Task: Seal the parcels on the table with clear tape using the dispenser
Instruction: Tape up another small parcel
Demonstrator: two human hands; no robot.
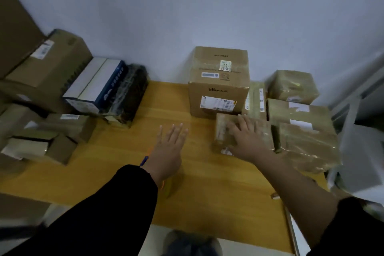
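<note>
The right hand (248, 138) lies palm down on top of a small parcel (265, 133), fingers spread and fairly straight, gripping nothing. The left hand (170, 147) hangs over the bare wooden table (116, 164) with its fingers straight and close together, holding nothing.

The small parcel is brown and wrapped in clear tape. It sits right of the table's middle, just in front of a large carton (219, 87), and its long axis runs left to right across the table. Taped parcels (305, 131) crowd in on its right. A stack of cartons (49, 68), a white and blue box (93, 83) and a black bundle in clear film (129, 91) stand along the left edge.

Every box in view is closed, so none shows its contents.

An orange and blue thing (144, 160) peeks out from under the left wrist, mostly hidden by the arm, and what it is cannot be told. The frame is blurred, and the labels cannot be read. A pale bag (361, 151) is cut off at the right edge.
</note>
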